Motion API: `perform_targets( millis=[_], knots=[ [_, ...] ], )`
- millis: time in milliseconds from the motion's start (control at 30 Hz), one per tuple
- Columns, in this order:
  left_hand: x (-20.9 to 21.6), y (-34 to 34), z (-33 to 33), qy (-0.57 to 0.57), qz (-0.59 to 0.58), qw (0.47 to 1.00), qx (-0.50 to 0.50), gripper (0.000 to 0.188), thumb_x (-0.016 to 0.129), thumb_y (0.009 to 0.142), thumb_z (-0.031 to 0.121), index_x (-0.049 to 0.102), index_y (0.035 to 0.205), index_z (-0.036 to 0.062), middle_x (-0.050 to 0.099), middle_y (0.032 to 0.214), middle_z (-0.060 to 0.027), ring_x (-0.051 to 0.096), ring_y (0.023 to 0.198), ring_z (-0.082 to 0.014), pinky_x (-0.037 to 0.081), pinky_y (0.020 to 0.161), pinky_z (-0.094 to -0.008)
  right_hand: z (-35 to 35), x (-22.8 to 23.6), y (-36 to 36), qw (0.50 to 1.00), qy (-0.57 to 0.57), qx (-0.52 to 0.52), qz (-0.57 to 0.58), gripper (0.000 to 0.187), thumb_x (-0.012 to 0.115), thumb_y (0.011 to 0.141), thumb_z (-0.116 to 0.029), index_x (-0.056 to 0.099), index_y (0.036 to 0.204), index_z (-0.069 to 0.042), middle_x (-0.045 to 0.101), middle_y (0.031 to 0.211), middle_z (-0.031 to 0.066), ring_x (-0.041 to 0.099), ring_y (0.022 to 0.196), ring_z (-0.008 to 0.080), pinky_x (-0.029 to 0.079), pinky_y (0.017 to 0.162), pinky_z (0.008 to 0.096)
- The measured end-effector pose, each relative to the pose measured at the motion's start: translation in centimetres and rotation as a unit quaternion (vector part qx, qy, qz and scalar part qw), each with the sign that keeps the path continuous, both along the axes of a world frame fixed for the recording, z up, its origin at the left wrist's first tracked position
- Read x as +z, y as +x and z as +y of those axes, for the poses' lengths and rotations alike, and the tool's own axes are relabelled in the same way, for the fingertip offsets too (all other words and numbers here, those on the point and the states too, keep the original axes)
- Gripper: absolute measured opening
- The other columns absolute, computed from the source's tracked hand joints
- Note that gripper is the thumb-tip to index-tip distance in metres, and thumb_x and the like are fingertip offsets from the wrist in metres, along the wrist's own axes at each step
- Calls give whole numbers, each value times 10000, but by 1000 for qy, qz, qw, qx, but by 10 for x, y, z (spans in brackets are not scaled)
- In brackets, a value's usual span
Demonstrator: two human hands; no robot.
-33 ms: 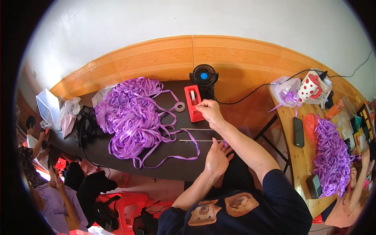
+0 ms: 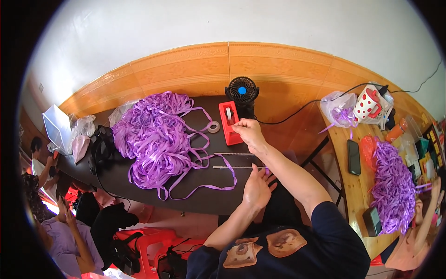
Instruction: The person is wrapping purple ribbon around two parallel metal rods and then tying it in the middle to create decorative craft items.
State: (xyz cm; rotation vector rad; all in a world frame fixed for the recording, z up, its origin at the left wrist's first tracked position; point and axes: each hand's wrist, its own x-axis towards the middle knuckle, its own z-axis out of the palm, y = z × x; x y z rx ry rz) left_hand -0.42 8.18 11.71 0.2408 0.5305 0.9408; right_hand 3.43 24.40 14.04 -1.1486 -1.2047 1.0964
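My right hand is closed in a pinch at the near end of a red tape dispenser; whatever lies between the fingertips is too small to make out. Below it, my left hand has its thumb against the right end of a thin rod, its other fingers curled beneath. A bit of purple shows by these fingers. A second thin rod lies parallel, farther away. One strand of purple ribbon crosses near the rods and runs back into a large tangled ribbon heap on the left.
Behind the dispenser stands a small black fan. A tape roll lies beside the heap on the dark table. On the wooden table are a phone, a dotted mug and more ribbon. Other people sit at both sides.
My hands, the rods and the dispenser stay in place. At the far right, another person's raised hand has shifted slightly, with ribbon beside it.
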Motion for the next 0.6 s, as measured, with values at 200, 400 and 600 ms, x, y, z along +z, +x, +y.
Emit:
perform_targets(
  millis=[200, 400, 600],
  knots=[
    [-2, -1, 1, -6, -4, 1000, 0, 703, 302, 943, 584, 369, 1331, 1, 439, 1323, -104, 388, 1208, -247, 242, 1036, -415, -17, 23, -1, 998, -7, 54, 25, 103, 642, 806, -20, 647, 713, 23, 604, 753, 9, 505, 741, 57, 378, 673, 219],
    [3, 1, -2, 8, -7, 1000, 8, 674, 292, 950, 578, 404, 1318, 25, 458, 1318, -96, 400, 1217, -231, 251, 1036, -413, -39, 7, 7, 998, -15, 15, -60, 115, 677, 785, -75, 658, 755, 34, 555, 1045, 122, 515, 891, 145, 397, 727, 266],
    [6, 1, -3, -5, -11, 1000, 25, 646, 321, 945, 573, 425, 1303, 46, 483, 1303, -88, 423, 1209, -240, 276, 1029, -426, -32, -25, 2, 991, 18, -47, -128, 139, 699, 748, -180, 672, 727, -46, 618, 966, 101, 550, 923, 236, 399, 765, 435]
  ],
)
